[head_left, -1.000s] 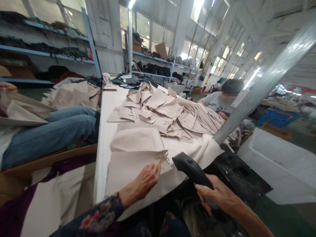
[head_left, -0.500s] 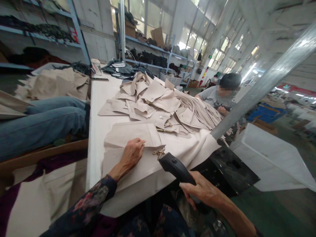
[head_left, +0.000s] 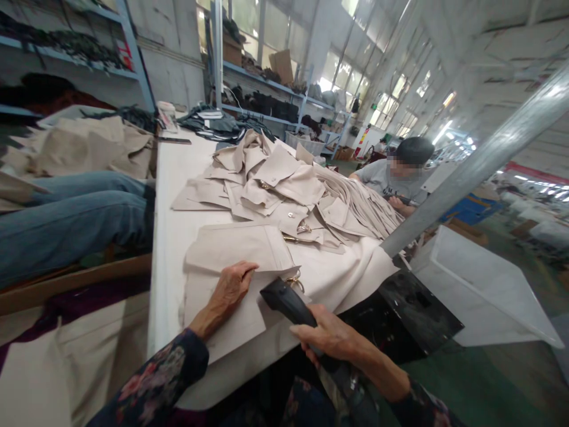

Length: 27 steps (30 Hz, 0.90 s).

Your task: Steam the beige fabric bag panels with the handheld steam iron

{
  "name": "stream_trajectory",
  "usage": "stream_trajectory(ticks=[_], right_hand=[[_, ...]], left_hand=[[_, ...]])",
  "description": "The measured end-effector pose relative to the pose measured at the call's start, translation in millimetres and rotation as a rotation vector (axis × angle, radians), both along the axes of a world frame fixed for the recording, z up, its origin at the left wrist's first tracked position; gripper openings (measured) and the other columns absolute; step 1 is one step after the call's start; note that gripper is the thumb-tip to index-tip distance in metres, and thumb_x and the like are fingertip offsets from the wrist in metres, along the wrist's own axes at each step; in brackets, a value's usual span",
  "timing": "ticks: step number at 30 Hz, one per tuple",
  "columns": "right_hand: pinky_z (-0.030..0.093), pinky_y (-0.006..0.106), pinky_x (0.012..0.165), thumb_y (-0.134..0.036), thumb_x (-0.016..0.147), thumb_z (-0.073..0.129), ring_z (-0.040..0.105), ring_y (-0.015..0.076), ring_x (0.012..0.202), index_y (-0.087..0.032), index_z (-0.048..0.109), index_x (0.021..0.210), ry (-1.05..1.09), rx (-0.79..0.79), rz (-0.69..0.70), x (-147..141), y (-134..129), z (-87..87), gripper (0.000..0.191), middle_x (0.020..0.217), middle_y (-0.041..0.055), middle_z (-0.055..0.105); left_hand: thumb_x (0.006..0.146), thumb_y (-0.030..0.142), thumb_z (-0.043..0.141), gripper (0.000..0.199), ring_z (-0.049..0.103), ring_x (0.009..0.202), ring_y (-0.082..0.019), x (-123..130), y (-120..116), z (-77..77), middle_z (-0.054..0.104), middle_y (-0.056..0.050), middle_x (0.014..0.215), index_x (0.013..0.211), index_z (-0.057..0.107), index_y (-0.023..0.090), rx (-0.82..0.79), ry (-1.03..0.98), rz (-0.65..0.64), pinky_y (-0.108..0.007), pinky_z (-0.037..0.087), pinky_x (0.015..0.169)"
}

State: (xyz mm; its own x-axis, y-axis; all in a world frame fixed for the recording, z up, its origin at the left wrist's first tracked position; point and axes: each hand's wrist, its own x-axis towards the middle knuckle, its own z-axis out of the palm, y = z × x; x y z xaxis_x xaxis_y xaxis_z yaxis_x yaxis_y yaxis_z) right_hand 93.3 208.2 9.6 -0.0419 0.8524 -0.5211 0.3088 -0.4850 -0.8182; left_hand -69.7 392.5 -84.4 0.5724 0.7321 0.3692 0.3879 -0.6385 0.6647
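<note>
My left hand (head_left: pixel 227 295) is closed, with thumb and fingertips pinching the near edge of a flat beige panel (head_left: pixel 237 246). This panel lies on top of another beige panel (head_left: pixel 237 332) at the front of the table. My right hand (head_left: pixel 331 337) is wrapped round the grip of a black handheld tool (head_left: pixel 284 298) with a broad, blunt head. The tool's head is over the lower panel, close beside a gold-coloured metal ring (head_left: pixel 296 283) at the upper panel's corner. What the head touches is hidden.
A heap of beige pieces (head_left: pixel 271 178) with metal fittings covers the middle of the white table (head_left: pixel 166 237). A slanting metal post (head_left: pixel 471 160) and a white plastic bin (head_left: pixel 475 284) stand at the right. Another person (head_left: pixel 391 172) sits beyond, and jeans-clad legs (head_left: pixel 80 213) are at the left.
My right hand has moved the black tool left and nearer, from the metal fitting onto the lower panel. My left hand has shifted slightly down, staying at the upper panel's edge.
</note>
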Motion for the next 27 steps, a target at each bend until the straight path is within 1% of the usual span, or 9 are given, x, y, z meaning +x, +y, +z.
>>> stream_trajectory(ticks=[3,5,8,11,15,19,22,24,27], right_hand=[[0.040,0.017,0.037,-0.031,0.084,0.052,0.048,0.0082,0.037,-0.016,0.049,0.073,-0.069,0.082,-0.060,5,9,6.2,0.019,0.048,-0.0050,0.051],[0.039,0.017,0.038,-0.033,0.085,0.051,0.049,0.0081,0.037,-0.016,0.048,0.071,-0.112,0.092,-0.100,11,9,13.8,0.022,0.048,-0.0048,0.051],[0.038,0.017,0.037,-0.035,0.086,0.050,0.049,0.0087,0.037,-0.016,0.048,0.070,-0.156,0.107,-0.139,21,2,23.3,0.025,0.047,-0.0041,0.052],[0.039,0.018,0.038,-0.035,0.087,0.050,0.050,0.0089,0.038,-0.017,0.048,0.072,-0.155,0.134,-0.140,25,-9,27.3,0.024,0.048,-0.0044,0.053],[0.041,0.017,0.039,-0.032,0.086,0.052,0.049,0.0084,0.039,-0.017,0.048,0.075,-0.098,0.105,-0.069,12,-15,21.3,0.019,0.050,-0.0051,0.052],[0.040,0.017,0.035,-0.031,0.085,0.051,0.048,0.0081,0.039,-0.017,0.048,0.081,-0.042,0.029,-0.042,-2,-6,11.2,0.015,0.054,-0.0050,0.052],[0.040,0.016,0.037,-0.032,0.085,0.052,0.048,0.0077,0.039,-0.017,0.048,0.078,-0.060,0.057,-0.047,0,-2,14.9,0.017,0.053,-0.0047,0.052],[0.040,0.017,0.039,-0.034,0.086,0.052,0.048,0.0078,0.039,-0.016,0.049,0.076,-0.078,0.099,-0.060,8,-6,22.8,0.020,0.051,-0.0046,0.052],[0.038,0.017,0.039,-0.035,0.087,0.051,0.048,0.0083,0.038,-0.016,0.050,0.073,-0.108,0.138,-0.094,21,-19,35.2,0.024,0.048,-0.0045,0.052]], left_hand=[[0.086,0.020,0.043,0.030,0.069,0.088,-0.022,0,0,-0.1,0.074,-0.011,0.097,0.096,0.071,0.014,-0.006,-0.008,-0.004,-0.034,0.052,0.082],[0.086,0.020,0.042,0.031,0.069,0.088,-0.022,-1,-1,0.3,0.074,-0.012,0.098,0.096,0.071,0.013,-0.012,-0.015,-0.002,-0.034,0.052,0.082],[0.085,0.019,0.043,0.031,0.068,0.089,-0.022,-1,-2,1.1,0.073,-0.012,0.098,0.096,0.071,0.012,-0.019,-0.025,0.002,-0.034,0.051,0.083],[0.085,0.018,0.043,0.030,0.068,0.088,-0.021,-1,-2,1.7,0.074,-0.010,0.096,0.095,0.071,0.013,-0.023,-0.031,0.003,-0.033,0.051,0.083],[0.085,0.018,0.043,0.029,0.068,0.087,-0.021,-1,-2,2.2,0.073,-0.009,0.095,0.094,0.070,0.015,-0.016,-0.031,-0.005,-0.032,0.051,0.082],[0.087,0.020,0.044,0.026,0.067,0.087,-0.020,-2,-2,4.0,0.072,-0.009,0.095,0.094,0.068,0.016,0.006,-0.009,-0.030,-0.032,0.050,0.082],[0.086,0.030,0.052,0.023,0.065,0.086,-0.022,-2,-8,6.4,0.069,-0.010,0.095,0.099,0.065,0.016,0.071,0.157,-0.048,-0.032,0.049,0.078],[0.081,0.036,0.059,0.029,0.064,0.086,-0.025,-2,-15,7.8,0.067,-0.011,0.096,0.101,0.062,0.015,0.134,0.323,-0.052,-0.034,0.048,0.075],[0.082,0.035,0.058,0.026,0.064,0.081,-0.026,1,-22,11.2,0.069,-0.009,0.089,0.101,0.057,0.016,0.131,0.463,-0.086,-0.032,0.045,0.069]])
